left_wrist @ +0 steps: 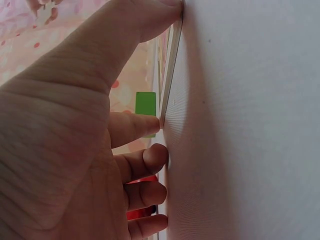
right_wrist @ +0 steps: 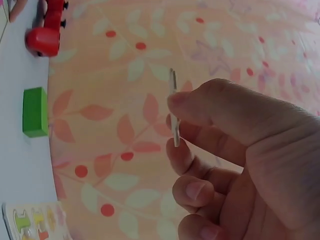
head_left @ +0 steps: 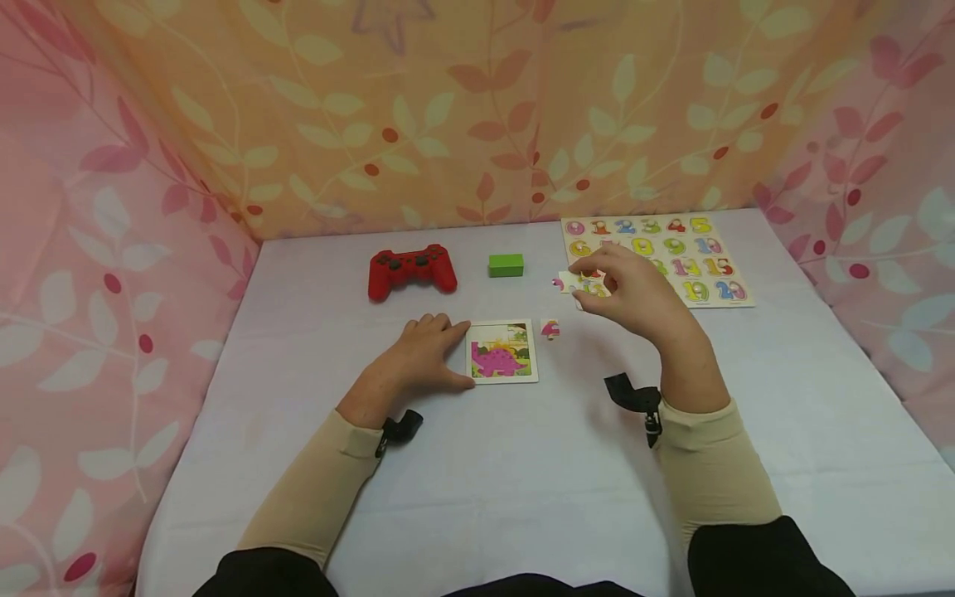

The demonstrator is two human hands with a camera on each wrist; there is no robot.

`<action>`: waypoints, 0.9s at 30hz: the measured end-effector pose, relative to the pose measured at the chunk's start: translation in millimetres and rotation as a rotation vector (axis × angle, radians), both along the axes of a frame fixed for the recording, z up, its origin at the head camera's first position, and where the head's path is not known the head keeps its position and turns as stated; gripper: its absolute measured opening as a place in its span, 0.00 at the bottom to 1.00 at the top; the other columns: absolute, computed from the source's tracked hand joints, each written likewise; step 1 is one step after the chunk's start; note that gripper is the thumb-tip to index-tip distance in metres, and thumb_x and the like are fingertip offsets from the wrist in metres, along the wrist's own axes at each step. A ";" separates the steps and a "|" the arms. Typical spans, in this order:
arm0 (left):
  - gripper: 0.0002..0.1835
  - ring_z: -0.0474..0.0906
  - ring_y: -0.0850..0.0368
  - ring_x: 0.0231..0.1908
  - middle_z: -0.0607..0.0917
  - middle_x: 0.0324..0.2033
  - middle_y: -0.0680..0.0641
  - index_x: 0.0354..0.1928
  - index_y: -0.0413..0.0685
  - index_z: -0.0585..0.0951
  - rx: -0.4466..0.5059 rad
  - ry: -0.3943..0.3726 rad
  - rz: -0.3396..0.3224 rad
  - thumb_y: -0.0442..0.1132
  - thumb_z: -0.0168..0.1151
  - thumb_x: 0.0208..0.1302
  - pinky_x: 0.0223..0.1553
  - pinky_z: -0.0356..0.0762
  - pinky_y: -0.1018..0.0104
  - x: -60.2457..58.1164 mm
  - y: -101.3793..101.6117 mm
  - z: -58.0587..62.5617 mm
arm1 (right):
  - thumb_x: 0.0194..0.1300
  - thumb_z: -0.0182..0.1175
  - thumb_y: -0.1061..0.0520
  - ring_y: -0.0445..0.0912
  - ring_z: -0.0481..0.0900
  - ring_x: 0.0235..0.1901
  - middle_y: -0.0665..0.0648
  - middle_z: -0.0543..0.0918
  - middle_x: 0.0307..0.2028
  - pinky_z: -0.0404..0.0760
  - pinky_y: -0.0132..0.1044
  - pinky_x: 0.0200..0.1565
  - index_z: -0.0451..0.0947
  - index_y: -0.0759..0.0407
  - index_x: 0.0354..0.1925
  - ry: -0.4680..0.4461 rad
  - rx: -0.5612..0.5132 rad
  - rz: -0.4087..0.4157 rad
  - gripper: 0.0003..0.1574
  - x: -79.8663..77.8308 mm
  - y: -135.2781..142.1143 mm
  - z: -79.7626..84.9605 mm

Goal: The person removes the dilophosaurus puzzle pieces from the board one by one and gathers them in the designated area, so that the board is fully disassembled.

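Thumb and forefinger of my left hand [head_left: 421,358] touch the left edge of a small white-framed jigsaw puzzle [head_left: 501,380] with a pink dinosaur picture. The puzzle lies flat on the table; the left wrist view has it edge-on, with the other fingertips down beside it. My right hand [head_left: 634,294] is raised to the right of the frame and pinches a jigsaw piece [head_left: 570,283] between thumb and fingers. That piece shows as a thin upright edge in the right wrist view. A loose pink jigsaw piece [head_left: 550,329] lies just right of the frame's upper corner.
A red game controller [head_left: 412,270] and a green block [head_left: 506,265] sit behind the puzzle. A number board [head_left: 734,300] lies at the back right, partly behind my right hand. Floral curtains [head_left: 418,124] border the white table [head_left: 477,464] at the back and sides.
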State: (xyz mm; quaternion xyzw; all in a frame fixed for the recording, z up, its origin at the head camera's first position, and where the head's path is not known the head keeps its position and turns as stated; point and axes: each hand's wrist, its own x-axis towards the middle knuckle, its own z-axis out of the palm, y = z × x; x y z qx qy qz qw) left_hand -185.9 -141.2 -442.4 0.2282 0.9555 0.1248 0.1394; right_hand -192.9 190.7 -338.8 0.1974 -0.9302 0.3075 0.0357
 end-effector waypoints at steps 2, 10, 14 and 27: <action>0.56 0.63 0.51 0.60 0.72 0.59 0.48 0.79 0.55 0.63 0.001 -0.002 0.000 0.69 0.74 0.51 0.65 0.62 0.49 -0.1 -0.2 -0.3 | 0.64 0.70 0.58 0.51 0.70 0.35 0.55 0.79 0.44 0.69 0.45 0.35 0.84 0.58 0.54 -0.020 0.005 -0.009 0.19 -1.8 5.5 -0.8; 0.57 0.63 0.51 0.60 0.72 0.59 0.48 0.79 0.56 0.63 0.000 -0.007 0.002 0.69 0.74 0.50 0.65 0.62 0.49 -1.5 0.3 -1.0 | 0.66 0.70 0.54 0.53 0.71 0.42 0.59 0.81 0.48 0.72 0.45 0.39 0.82 0.60 0.59 -0.224 -0.007 -0.050 0.24 -11.6 24.5 -11.5; 0.57 0.63 0.52 0.60 0.72 0.59 0.48 0.79 0.56 0.63 -0.007 -0.002 0.002 0.69 0.74 0.50 0.65 0.62 0.49 -1.7 0.4 -1.9 | 0.66 0.70 0.53 0.54 0.71 0.43 0.60 0.79 0.48 0.72 0.46 0.40 0.81 0.59 0.59 -0.349 0.002 -0.049 0.25 -20.0 32.4 -23.5; 0.56 0.63 0.51 0.60 0.72 0.59 0.47 0.79 0.54 0.63 0.000 0.000 -0.001 0.68 0.74 0.51 0.65 0.62 0.48 -0.4 0.6 0.0 | 0.63 0.72 0.54 0.54 0.75 0.46 0.59 0.83 0.45 0.73 0.47 0.47 0.86 0.59 0.51 -0.482 0.066 -0.003 0.20 -41.4 35.2 -67.0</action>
